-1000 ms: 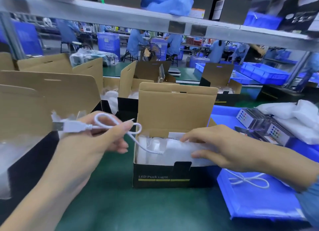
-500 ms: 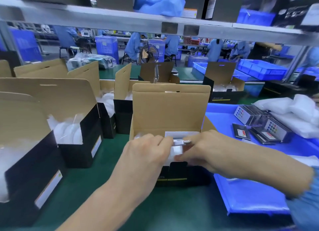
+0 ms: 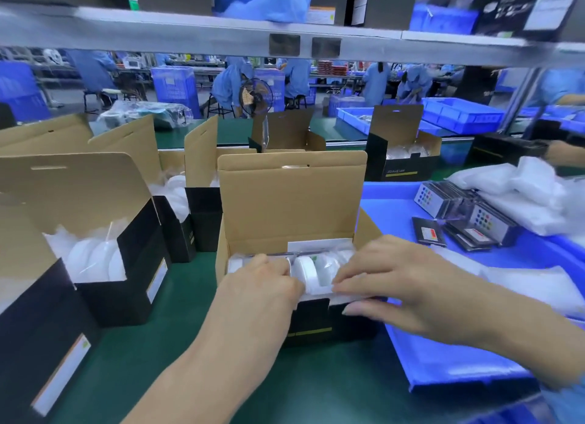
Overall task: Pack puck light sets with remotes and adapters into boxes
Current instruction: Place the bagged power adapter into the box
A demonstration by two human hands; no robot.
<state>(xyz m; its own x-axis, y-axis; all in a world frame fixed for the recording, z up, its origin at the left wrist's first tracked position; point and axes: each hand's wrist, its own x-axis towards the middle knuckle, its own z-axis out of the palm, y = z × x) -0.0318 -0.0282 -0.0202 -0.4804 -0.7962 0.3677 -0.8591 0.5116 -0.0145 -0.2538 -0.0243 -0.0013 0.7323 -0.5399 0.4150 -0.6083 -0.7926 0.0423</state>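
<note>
fan [image 3: 255, 98] | blue crates [image 3: 462, 113] | overhead shelf [image 3: 190, 31] | green table [image 3: 142, 344]

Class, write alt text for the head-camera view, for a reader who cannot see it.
Two bare hands, the left hand and the right hand, reach into an open box of bagged white puck lights on a green table. More open boxes stand to the left; remotes lie on a blue tray to the right.

My left hand [image 3: 262, 284] covers the left part of the box [image 3: 291, 202] opening, so I can't see what its fingertips touch. The box's front label sits behind both wrists. At lower left, another carton [image 3: 38, 322] runs off the frame edge. Distant workers [image 3: 232, 81] are blurred.
</note>
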